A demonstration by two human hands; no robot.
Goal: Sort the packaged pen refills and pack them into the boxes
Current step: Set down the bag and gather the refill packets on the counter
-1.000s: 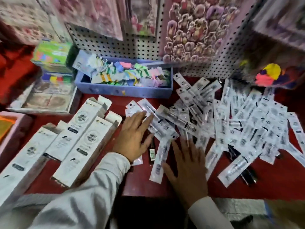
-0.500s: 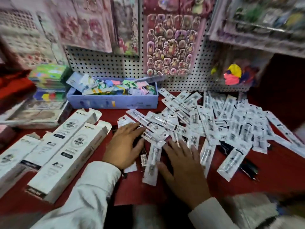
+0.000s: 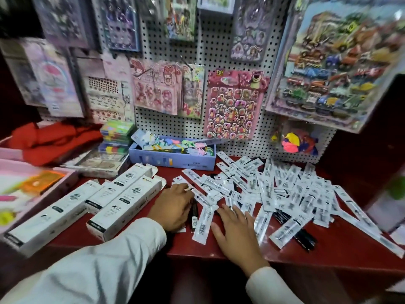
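We take the blue tray (image 3: 173,161) at the foot of the pegboard as our landmark. Left of it and nearer to us lie the white boxes (image 3: 122,202), long cartons side by side with their far end flaps open, presumably so refills can be slid in from the pile. Nearer to us than the tray, our left hand (image 3: 173,208) rests palm down on the red tabletop (image 3: 328,249), fingers lightly bent over a few packets and a dark pen-like item at the left edge of the heap; we cannot tell whether it pinches anything. Just right of it, our right hand (image 3: 237,234) lies flat with fingers spread on the packets, gripping nothing. We judge both hands are spreading the heap to read and sort labels. Right of the tray and nearer to us, the packaged pen refills (image 3: 285,194) fan out loose across the tabletop, none yet in a box.

Against a second ago, both hands have kept much the same places on the pile's left edge. The head has lifted: much more of the pegboard's sticker sheets (image 3: 234,104) now shows above the tray.
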